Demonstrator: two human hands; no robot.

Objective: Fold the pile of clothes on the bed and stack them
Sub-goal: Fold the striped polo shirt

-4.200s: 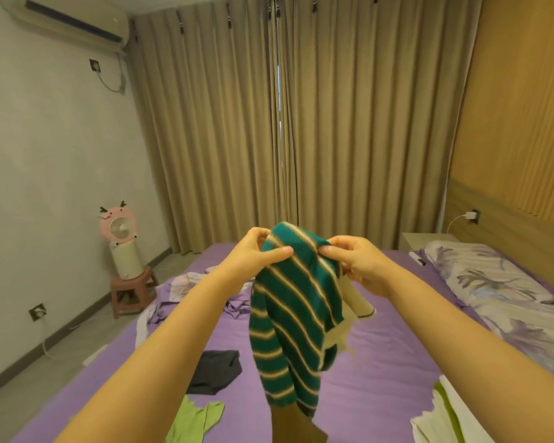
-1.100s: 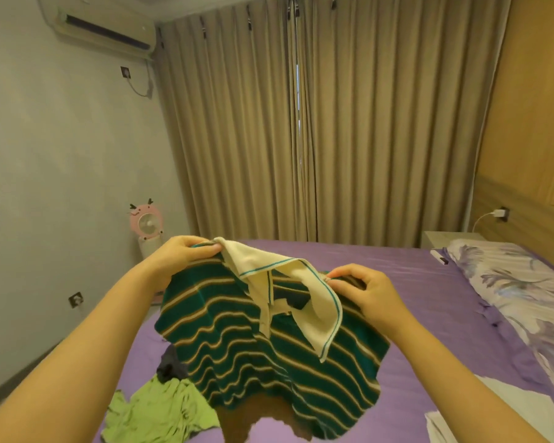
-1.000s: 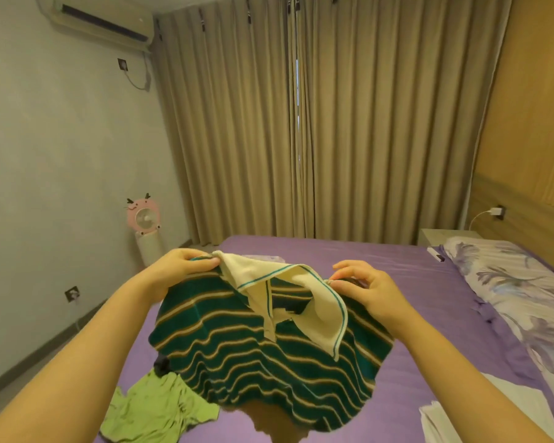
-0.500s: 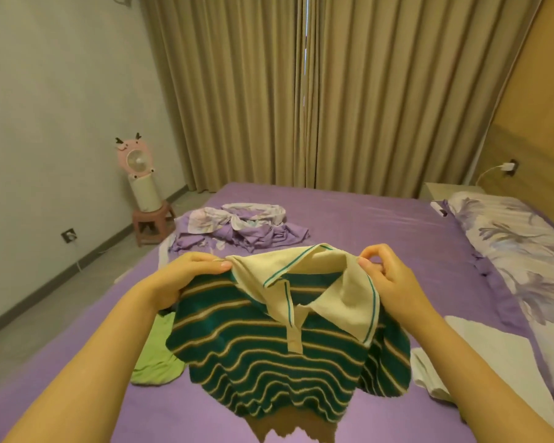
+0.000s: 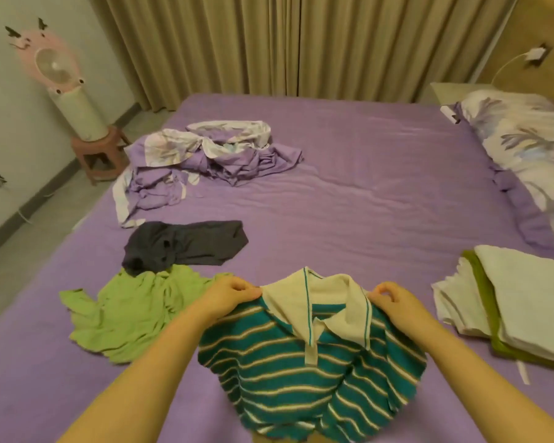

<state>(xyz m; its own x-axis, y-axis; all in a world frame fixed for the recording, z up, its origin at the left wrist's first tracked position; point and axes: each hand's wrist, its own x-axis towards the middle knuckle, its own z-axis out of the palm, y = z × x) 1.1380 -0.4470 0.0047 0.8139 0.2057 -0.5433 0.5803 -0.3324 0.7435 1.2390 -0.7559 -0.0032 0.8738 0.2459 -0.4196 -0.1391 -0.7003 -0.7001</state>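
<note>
Both arms reach forward, left hand (image 5: pixel 227 297) and right hand (image 5: pixel 397 303) seemingly pinching.

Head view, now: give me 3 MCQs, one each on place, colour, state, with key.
1. The dark grey garment lies where?
A. beyond the green one
B. on the pillow
C. on the stool

2. The striped shirt's collar is:
A. red
B. cream
C. black

3. The striped shirt is:
A. folded on the stack
B. lying untouched
C. held at both shoulders

Key: A, it lies past the light green garment. B, cream with teal piping. C, left hand and right hand pinch it.
</note>
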